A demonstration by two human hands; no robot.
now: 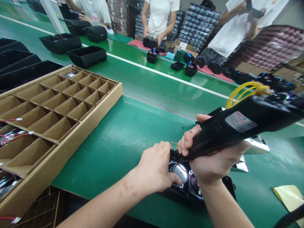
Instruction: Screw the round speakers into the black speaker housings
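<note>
My right hand [209, 161] is wrapped round a black electric screwdriver [213, 126] with a white label and a yellow coiled air tube or cord at its upper end. The tool slants down to the left, its tip over a black speaker housing [229, 186] at the bench's near edge. Two round silver speaker drivers, one a plain disc [180, 172], sit in the housing with thin red wires. My left hand [155, 164] grips the housing, thumb on the left driver and fingers curled at the far side beside the tool's tip. The tip itself is hidden.
A divided cardboard tray [99, 118] with some drivers stands at left. Empty black housings [86, 56] lie beyond it. A metal fixture [256, 145] is behind the screwdriver, and yellow paper [289, 198] lies at right. Co-workers [161, 19] handle black parts across the green line.
</note>
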